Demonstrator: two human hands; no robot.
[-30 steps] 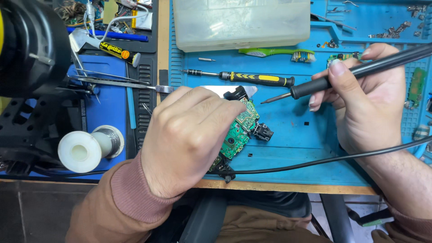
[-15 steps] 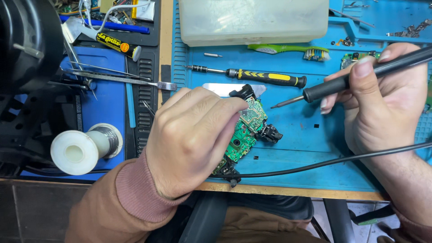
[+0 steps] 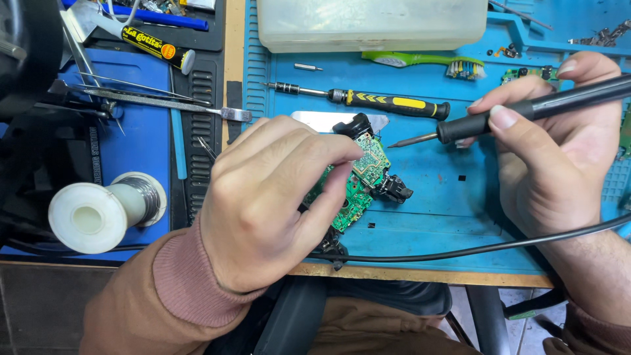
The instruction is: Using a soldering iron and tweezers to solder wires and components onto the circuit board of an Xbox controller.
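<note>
My left hand (image 3: 269, 197) grips a green circuit board (image 3: 360, 174) with black parts on it, tilted up off the blue work mat (image 3: 434, 197). In my right hand (image 3: 552, 158) is a black soldering iron (image 3: 526, 108), held like a pen. Its metal tip (image 3: 404, 141) points left and hovers just right of the board, apart from it. The iron's black cable (image 3: 460, 251) runs along the front of the mat under both hands.
A spool of solder wire (image 3: 102, 210) lies at the left. A yellow-and-black screwdriver (image 3: 368, 100), a green toothbrush (image 3: 427, 61) and a clear plastic box (image 3: 371, 23) lie behind the board. Metal tweezers (image 3: 158, 102) and a glue tube (image 3: 158, 47) sit at far left.
The view has closed in on the hands. The iron's tip has drawn a little nearer to the board. My left hand keeps its grip on the board.
</note>
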